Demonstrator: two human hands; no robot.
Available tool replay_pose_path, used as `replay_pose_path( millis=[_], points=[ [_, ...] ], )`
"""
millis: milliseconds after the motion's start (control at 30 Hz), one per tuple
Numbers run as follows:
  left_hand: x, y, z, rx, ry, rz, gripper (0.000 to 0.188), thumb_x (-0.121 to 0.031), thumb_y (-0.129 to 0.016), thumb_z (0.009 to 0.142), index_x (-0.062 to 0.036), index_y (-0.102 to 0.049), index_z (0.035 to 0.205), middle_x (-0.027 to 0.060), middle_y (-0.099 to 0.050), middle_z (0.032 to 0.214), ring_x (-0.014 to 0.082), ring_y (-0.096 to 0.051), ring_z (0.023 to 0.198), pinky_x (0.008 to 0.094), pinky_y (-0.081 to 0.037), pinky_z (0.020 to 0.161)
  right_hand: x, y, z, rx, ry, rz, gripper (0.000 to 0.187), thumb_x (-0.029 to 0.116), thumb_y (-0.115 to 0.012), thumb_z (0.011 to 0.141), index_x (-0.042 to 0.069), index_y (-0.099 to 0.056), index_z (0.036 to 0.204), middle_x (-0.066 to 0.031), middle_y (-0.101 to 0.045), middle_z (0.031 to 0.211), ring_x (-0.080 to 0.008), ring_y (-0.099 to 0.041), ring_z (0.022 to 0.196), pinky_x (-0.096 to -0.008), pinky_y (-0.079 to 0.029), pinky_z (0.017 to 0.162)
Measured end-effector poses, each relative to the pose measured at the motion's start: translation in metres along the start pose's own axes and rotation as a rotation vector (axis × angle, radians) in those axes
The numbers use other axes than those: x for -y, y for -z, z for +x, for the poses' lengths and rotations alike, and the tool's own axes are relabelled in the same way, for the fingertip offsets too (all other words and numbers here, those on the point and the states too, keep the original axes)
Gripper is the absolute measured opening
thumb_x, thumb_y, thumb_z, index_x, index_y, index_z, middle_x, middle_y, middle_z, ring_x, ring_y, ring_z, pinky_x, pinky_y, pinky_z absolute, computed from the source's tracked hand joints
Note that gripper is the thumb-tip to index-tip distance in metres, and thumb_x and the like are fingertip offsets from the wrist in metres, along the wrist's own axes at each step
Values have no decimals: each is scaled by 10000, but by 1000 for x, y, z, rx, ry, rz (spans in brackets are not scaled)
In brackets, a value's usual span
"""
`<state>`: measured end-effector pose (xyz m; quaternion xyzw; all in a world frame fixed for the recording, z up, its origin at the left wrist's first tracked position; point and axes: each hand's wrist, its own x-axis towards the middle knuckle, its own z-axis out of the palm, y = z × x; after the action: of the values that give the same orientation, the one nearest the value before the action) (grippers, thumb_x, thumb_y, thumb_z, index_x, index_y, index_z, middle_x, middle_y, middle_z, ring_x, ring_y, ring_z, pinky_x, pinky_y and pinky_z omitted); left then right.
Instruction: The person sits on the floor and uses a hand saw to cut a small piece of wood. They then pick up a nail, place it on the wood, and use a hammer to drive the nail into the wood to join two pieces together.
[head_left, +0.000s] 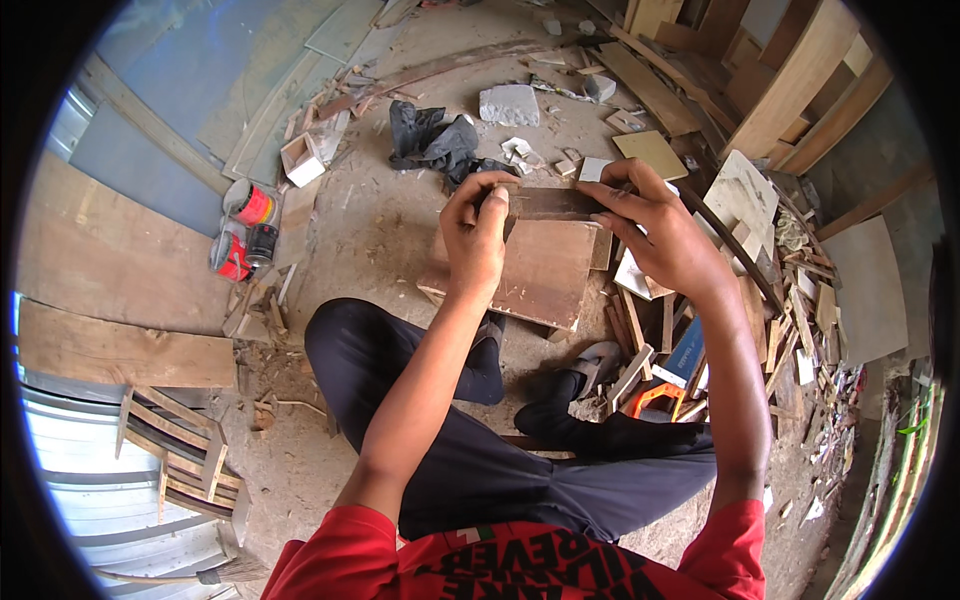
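Note:
Both of my hands are raised over a low wooden bench (pixel 545 268). A short dark strip of wood (pixel 555 203) spans the gap between them, roughly level. My left hand (pixel 474 236) is closed on its left end, thumb on top, where a small end piece stands at an angle to the strip. At the other end, my right hand (pixel 645 222) pinches the strip between thumb and fingers. How the end piece meets the strip is partly hidden by my left fingers.
A handsaw (pixel 684 352) with an orange handle lies among wood offcuts (pixel 790 335) on the right. Paint cans (pixel 249 204) stand at the left. Beyond the bench are a black cloth or bag (pixel 432 137) and a concrete block (pixel 509 104). Boards (pixel 790 85) lean at the far right.

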<state>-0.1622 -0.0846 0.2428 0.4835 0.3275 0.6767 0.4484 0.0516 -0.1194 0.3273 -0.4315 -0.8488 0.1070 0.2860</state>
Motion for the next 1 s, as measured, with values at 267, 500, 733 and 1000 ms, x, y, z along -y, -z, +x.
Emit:
replay_pose_path(
  millis=[267, 500, 733, 1000],
  points=[
    [-2, 9, -1, 37, 40, -43, 224, -119, -569, 855, 38, -681, 969, 32, -649, 921, 80, -515, 831, 241, -380, 812, -2, -5, -2, 18, -22, 106, 389, 32, -643, 904, 96, -644, 1288, -150, -543, 1185, -326, -568, 1086, -393, -471, 922],
    [-7, 9, -3, 18, -26, -82, 159, -71, -577, 903, 1, -710, 951, -83, -508, 697, 3, -370, 613, 205, -269, 559, 3, -4, 0, 25, -24, 70, 389, 39, -640, 906, 98, -640, 1291, -155, -541, 1203, -339, -566, 1109, -409, -472, 927],
    [-14, 14, 3, -49, -46, -108, 233, -143, -492, 964, 22, -657, 976, 34, -642, 876, 100, -564, 805, 257, -445, 779, 11, -19, 22, -23, 68, 114, 363, 44, -650, 904, 68, -651, 1266, -159, -554, 1150, -331, -583, 1042, -401, -476, 893],
    [-15, 45, 24, -68, -16, -120, 267, -191, -426, 988, -4, -616, 986, 57, -620, 953, 139, -570, 906, 298, -441, 861, 18, -37, 58, -43, 153, 42, 350, 26, -654, 892, 60, -664, 1240, -179, -570, 1131, -361, -599, 1016, -418, -479, 880]
  ],
)
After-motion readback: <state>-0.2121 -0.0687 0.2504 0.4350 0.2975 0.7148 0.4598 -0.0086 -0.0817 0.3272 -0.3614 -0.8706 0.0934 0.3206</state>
